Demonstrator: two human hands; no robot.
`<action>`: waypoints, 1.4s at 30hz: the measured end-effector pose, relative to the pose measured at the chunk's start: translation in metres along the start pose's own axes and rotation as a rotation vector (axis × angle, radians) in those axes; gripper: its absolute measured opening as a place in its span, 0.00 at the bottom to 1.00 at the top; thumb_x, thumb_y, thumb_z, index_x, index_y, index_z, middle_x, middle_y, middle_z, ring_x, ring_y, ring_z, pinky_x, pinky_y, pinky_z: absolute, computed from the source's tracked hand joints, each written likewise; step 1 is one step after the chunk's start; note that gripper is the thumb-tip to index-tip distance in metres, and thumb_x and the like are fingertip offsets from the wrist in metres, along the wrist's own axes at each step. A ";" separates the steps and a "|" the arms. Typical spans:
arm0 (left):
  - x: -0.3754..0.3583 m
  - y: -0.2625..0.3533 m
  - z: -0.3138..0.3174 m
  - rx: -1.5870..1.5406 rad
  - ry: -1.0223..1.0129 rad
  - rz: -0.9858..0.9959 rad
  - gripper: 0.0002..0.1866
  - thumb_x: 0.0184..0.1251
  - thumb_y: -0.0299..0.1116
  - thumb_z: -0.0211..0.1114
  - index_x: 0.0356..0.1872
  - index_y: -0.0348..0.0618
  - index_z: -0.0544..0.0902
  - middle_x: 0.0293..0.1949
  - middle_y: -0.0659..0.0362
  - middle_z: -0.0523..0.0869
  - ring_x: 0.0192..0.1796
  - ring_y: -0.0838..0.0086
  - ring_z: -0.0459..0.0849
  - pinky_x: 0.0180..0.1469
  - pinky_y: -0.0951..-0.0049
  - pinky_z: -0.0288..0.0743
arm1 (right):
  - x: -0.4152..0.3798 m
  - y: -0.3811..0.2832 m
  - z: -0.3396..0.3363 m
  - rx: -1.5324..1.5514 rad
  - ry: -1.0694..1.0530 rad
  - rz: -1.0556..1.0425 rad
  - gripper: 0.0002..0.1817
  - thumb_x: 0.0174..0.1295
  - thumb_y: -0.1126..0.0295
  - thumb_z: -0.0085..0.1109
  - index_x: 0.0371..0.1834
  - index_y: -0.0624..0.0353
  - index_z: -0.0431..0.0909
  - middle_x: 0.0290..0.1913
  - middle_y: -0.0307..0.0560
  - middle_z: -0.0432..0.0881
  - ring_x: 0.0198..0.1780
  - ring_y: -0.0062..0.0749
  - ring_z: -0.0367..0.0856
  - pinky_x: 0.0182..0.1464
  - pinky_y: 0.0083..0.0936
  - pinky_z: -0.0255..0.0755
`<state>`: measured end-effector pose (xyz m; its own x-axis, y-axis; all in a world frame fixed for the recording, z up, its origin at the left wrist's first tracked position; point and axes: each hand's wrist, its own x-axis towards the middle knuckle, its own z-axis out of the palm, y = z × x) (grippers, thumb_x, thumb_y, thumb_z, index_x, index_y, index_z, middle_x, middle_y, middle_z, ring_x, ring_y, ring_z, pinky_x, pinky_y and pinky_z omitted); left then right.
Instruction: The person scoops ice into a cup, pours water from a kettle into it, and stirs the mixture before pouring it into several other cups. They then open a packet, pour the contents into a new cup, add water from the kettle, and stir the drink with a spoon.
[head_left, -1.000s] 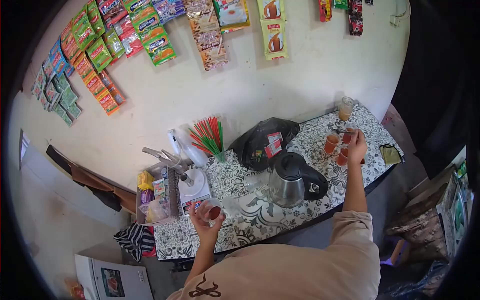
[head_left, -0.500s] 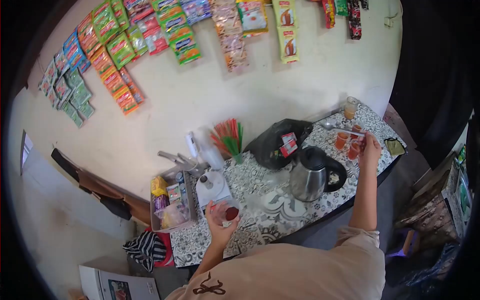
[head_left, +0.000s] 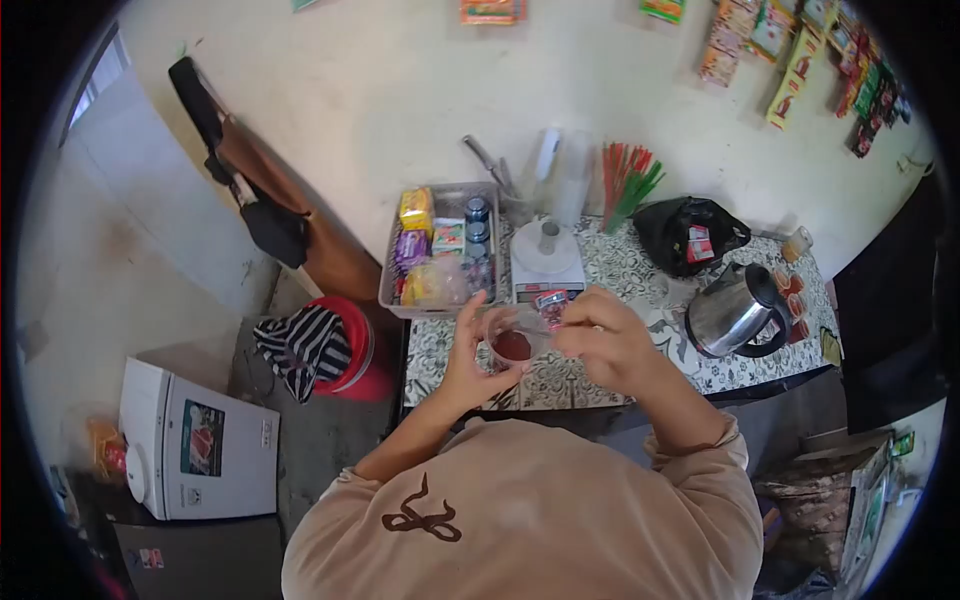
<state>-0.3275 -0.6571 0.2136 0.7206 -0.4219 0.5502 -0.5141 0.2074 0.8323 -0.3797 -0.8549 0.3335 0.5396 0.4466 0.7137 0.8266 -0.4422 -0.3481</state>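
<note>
My left hand (head_left: 468,362) is closed around a clear plastic cup (head_left: 495,328), tilted so its dark red contents (head_left: 513,346) show at the bottom. Just above the cup's right rim, my right hand (head_left: 612,338) pinches a small red-and-blue sachet (head_left: 551,306). Whether the sachet is torn open cannot be made out. Behind both hands stands a white kitchen scale (head_left: 547,262). Several small cups with red-orange contents (head_left: 795,306) stand at the table's far right, partly behind the steel kettle (head_left: 722,312).
A grey basket (head_left: 392,290) of packets and jars sits left of the scale. Red and green straws (head_left: 628,190) and a black plastic bag (head_left: 680,235) line the wall side of the patterned table (head_left: 560,385). On the floor at left is a red bucket (head_left: 368,350).
My right hand has come from the far-right cups, where it held a spoon, to my left hand's cup and now holds a sachet. The view has swung left.
</note>
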 end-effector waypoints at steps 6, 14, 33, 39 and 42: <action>-0.015 0.018 -0.047 -0.174 -0.013 -0.070 0.54 0.42 0.22 0.72 0.68 0.47 0.43 0.54 0.48 0.73 0.54 0.66 0.75 0.57 0.65 0.66 | 0.031 -0.023 0.071 0.038 -0.135 0.068 0.15 0.44 0.84 0.50 0.37 0.58 0.73 0.35 0.48 0.78 0.38 0.43 0.78 0.37 0.32 0.73; -0.032 0.031 -0.073 -0.264 -0.082 -0.072 0.57 0.42 0.20 0.72 0.68 0.49 0.37 0.55 0.48 0.70 0.58 0.65 0.72 0.60 0.65 0.63 | 0.052 -0.042 0.100 0.045 -0.083 0.190 0.10 0.52 0.83 0.49 0.35 0.58 0.74 0.30 0.44 0.78 0.28 0.40 0.76 0.31 0.28 0.69; -0.123 0.124 -0.015 0.029 0.254 -0.001 0.56 0.39 0.23 0.72 0.68 0.46 0.41 0.52 0.48 0.74 0.56 0.63 0.73 0.60 0.61 0.62 | 0.009 -0.130 0.088 0.251 -0.073 -0.090 0.06 0.52 0.81 0.52 0.33 0.61 0.72 0.27 0.48 0.78 0.28 0.40 0.78 0.30 0.29 0.71; -0.164 0.158 0.012 0.050 0.338 -0.133 0.56 0.43 0.23 0.72 0.68 0.48 0.39 0.54 0.49 0.72 0.56 0.63 0.72 0.58 0.62 0.66 | -0.015 -0.157 0.083 0.425 -0.063 -0.103 0.06 0.50 0.81 0.51 0.31 0.61 0.72 0.26 0.47 0.77 0.27 0.40 0.77 0.29 0.30 0.71; -0.182 0.179 0.018 0.053 0.409 -0.168 0.56 0.44 0.23 0.71 0.68 0.51 0.38 0.54 0.48 0.71 0.56 0.63 0.72 0.57 0.63 0.68 | -0.019 -0.169 0.091 0.399 0.000 -0.142 0.06 0.49 0.81 0.50 0.31 0.61 0.71 0.25 0.45 0.76 0.27 0.40 0.77 0.29 0.29 0.71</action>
<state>-0.5591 -0.5586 0.2608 0.9156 -0.0599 0.3977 -0.3893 0.1158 0.9138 -0.5152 -0.7179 0.3236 0.4163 0.4812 0.7715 0.8898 -0.0411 -0.4545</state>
